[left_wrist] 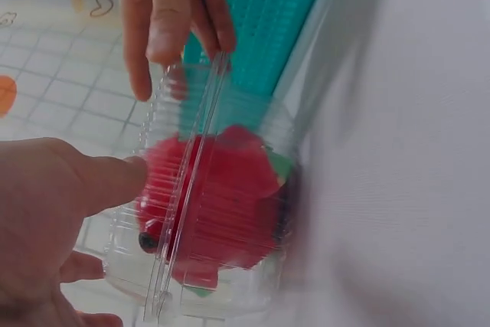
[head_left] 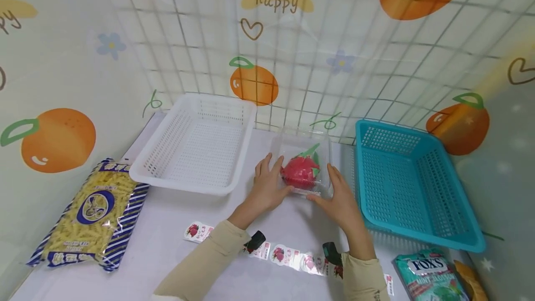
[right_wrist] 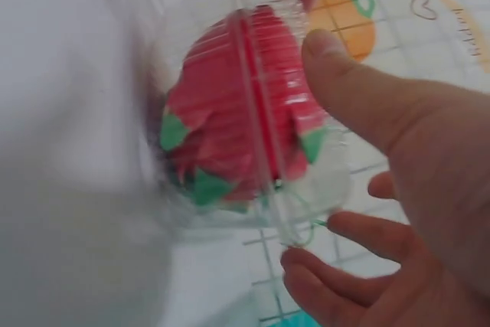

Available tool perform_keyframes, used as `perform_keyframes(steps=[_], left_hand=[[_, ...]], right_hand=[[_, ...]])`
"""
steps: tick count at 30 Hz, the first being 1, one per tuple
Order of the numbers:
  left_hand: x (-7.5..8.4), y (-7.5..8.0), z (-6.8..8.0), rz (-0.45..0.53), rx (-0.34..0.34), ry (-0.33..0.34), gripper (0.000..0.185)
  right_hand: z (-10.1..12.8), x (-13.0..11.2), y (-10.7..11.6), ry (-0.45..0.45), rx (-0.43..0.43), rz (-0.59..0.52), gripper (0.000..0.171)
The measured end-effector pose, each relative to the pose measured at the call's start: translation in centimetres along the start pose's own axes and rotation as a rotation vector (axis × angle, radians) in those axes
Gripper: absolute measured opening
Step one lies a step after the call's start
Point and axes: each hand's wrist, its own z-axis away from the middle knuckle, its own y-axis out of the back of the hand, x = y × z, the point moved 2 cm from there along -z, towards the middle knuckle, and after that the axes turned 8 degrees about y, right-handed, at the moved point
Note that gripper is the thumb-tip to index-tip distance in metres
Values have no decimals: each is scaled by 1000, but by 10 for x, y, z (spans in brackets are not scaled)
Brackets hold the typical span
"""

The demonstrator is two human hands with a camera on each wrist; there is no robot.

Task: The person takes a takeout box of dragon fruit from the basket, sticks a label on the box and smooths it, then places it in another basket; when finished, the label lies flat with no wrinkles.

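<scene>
A clear plastic clamshell box [head_left: 288, 145] stands near the back middle of the table, with a red dragon fruit [head_left: 300, 171] with green tips inside. My left hand [head_left: 266, 187] holds the box's left side, its thumb near the front corner. On the opposite side my right hand [head_left: 340, 199] grips the box, its thumb also toward the front. In the left wrist view the lid's rim [left_wrist: 187, 189] lies along the base's rim. The right wrist view shows the thumb [right_wrist: 329, 51] against the lid and fingertips [right_wrist: 298, 258] at the rim's end.
A white basket [head_left: 184, 182] stands left of the box, a teal basket [head_left: 418, 231] right. A pasta bag [head_left: 96, 212] lies at the left. Beneath the forearms runs a strip of dragon-fruit stickers [head_left: 284, 255]. A green Fox's candy bag [head_left: 430, 275] lies front right.
</scene>
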Motion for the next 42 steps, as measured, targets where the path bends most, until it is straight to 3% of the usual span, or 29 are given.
perform_keyframes(steps=[8,14,21,26,30,37,42], left_hand=[[-11,13,35,48,44,-123,75],[-16,19,68,135,-42,-78,69],[-31,18,92,234,-99,-128,51],[-50,11,103,301,-139,-114,44],[-61,6,108,320,-163,-117,43],[-69,2,112,293,-189,-149,45],[-74,-2,114,263,-206,-148,46]], right_hand=[[35,-5,17,43,67,-38,91],[69,-8,23,65,90,-26,79],[111,3,17,60,138,19,64],[137,24,16,36,183,-27,56],[153,38,16,-43,183,-58,54],[164,44,11,-167,97,-52,58],[169,50,9,-255,26,16,63]])
